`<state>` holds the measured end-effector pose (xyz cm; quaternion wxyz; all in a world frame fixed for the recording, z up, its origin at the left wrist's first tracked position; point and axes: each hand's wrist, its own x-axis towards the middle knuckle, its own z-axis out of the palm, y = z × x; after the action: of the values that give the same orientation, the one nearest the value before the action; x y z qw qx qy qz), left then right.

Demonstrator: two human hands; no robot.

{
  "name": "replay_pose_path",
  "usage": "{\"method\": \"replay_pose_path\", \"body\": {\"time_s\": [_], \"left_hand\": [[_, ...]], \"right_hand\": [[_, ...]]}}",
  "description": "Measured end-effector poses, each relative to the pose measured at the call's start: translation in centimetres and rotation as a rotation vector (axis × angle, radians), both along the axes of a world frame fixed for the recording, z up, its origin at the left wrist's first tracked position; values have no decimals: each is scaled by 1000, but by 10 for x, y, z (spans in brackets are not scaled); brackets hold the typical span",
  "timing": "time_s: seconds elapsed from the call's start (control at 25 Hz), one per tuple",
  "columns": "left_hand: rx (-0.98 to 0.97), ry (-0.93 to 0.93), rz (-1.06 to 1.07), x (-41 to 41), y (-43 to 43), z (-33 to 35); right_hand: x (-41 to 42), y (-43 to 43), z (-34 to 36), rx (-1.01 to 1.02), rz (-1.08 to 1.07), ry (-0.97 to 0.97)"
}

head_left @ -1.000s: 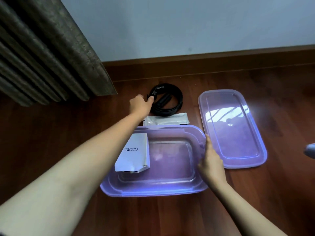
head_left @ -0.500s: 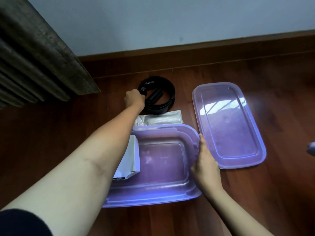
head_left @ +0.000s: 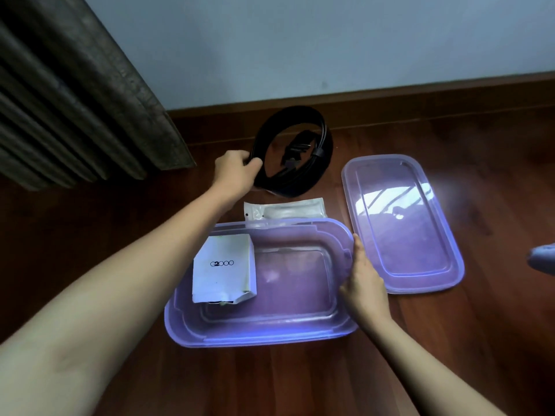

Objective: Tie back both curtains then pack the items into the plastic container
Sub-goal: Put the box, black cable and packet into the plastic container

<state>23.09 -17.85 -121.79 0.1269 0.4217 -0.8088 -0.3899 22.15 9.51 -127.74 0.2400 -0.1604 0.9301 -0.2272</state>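
A translucent purple plastic container sits open on the wooden floor in front of me. A white box printed G2000 leans inside its left end. My left hand grips the rim of a coiled black cable and holds it tilted up above the floor behind the container. My right hand rests against the container's right rim, fingers fairly straight. A flat white packet lies on the floor just behind the container.
The container's purple lid lies flat on the floor to the right. A dark pleated curtain hangs at the upper left, ending just above the floor. A wooden skirting board and pale wall close off the back.
My left hand closed on the black cable coil and lifted it off the floor, tilting it upright. The right hand stayed on the container's rim.
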Motion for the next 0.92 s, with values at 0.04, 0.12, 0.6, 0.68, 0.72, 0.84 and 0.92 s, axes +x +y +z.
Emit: {"method": "replay_pose_path", "body": {"time_s": [0.04, 0.12, 0.6, 0.68, 0.72, 0.84, 0.92], "left_hand": [[-8, 32, -8, 8, 1, 5], [-9, 74, -54, 25, 4, 17], [91, 13, -159, 72, 56, 10], [142, 0, -161, 73, 67, 4], [165, 10, -166, 74, 72, 4], [276, 95, -157, 73, 77, 1], [423, 146, -149, 76, 77, 0]], "right_hand": [[0, -1, 1, 16, 1, -16], [0, -1, 3, 43, 38, 27], [-13, -53, 135, -904, -474, -771], [-9, -53, 145, -959, -464, -763], [-8, -52, 149, -964, -438, -748], [-3, -49, 157, -892, -327, -682], [1, -49, 160, -850, -261, -649]]}}
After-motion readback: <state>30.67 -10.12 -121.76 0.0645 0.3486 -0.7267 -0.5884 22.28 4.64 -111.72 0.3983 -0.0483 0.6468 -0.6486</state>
